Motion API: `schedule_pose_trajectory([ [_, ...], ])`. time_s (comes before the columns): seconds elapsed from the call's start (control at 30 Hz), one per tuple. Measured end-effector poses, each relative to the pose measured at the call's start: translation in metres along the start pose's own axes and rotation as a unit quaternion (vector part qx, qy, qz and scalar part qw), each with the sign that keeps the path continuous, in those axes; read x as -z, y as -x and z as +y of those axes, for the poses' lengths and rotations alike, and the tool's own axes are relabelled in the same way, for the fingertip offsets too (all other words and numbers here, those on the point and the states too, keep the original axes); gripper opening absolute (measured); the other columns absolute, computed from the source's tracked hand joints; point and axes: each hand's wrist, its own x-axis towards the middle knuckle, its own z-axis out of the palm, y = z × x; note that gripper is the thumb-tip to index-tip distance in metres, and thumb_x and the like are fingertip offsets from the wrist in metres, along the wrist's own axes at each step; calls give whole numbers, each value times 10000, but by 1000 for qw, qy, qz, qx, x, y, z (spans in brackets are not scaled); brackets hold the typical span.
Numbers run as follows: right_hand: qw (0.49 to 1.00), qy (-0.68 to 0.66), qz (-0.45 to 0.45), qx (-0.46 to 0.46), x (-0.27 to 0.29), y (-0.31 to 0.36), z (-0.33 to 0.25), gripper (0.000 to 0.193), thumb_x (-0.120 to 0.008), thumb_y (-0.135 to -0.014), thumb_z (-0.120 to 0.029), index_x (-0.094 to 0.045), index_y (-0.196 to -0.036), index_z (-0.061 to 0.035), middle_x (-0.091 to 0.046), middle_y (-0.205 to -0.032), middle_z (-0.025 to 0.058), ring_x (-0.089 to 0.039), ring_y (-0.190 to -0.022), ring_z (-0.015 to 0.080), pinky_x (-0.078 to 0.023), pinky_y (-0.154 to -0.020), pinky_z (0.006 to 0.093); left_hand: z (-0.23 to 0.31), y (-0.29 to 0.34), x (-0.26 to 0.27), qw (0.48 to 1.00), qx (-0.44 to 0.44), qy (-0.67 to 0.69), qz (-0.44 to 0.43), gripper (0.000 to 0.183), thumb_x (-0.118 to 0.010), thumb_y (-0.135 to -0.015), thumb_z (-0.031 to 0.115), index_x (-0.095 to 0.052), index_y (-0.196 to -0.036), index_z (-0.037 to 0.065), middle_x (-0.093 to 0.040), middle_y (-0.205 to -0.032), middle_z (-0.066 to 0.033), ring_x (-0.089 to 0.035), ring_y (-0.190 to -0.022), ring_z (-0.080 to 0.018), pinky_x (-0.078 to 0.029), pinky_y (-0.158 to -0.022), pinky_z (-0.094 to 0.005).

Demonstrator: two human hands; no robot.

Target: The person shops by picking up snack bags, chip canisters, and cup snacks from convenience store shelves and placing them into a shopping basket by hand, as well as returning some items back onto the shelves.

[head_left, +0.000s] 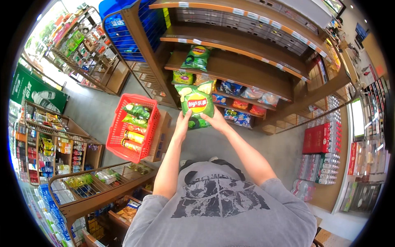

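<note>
A green bag of chips [196, 101] with a yellow and red emblem is held upright in front of me, before the shelf. My left hand [184, 122] grips its lower left edge, thumb on the front. On the lower right edge my right hand [215, 120] pinches it the same way. Behind it, another green chip bag [197, 57] leans on the brown shelf [234, 66]. To the left stands a red plastic basket [110, 142] with green chip bags [136, 111] and orange-yellow canisters [133, 137] inside. Both hands are apart from the basket.
The basket rests on a cardboard box [161, 136]. Lower shelf tiers hold several snack bags [251, 92]. Packs of bottles [310, 164] stand on the right next to a red carton [316, 138]. A wire-sided rack [66, 206] is close at my lower left.
</note>
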Motion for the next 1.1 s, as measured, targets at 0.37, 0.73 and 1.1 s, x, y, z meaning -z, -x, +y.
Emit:
schedule_pose_trajectory([
  [0.37,995,-54,72,-33,76,48,-1,697,-751,-888,-246,-388,-1444,-33,-548,-1353,94,-502,-1252,172,-402,-1064,332,-16,1,-87,998,37,-31,-45,578,-567,-997,417,-451,-1410,30,-564,-1345,-83,-508,-1232,-166,-365,-1058,-319],
  [0.73,988,-29,148,-41,119,53,11,562,-702,-929,-212,-445,-1394,-27,-579,-1306,77,-529,-1191,160,-418,-1028,314,-24,-24,-138,994,48,-15,-99,505,-517,-1021,376,-473,-1383,26,-574,-1322,-93,-508,-1217,-177,-366,-1045,-319],
  [1.1,985,-74,148,-39,122,59,26,509,-721,-913,-220,-502,-1328,-23,-629,-1233,74,-580,-1118,150,-459,-964,307,-47,-16,-136,995,46,-60,-62,577,-548,-1003,423,-469,-1397,9,-580,-1317,-107,-528,-1208,-169,-386,-1038,-312],
])
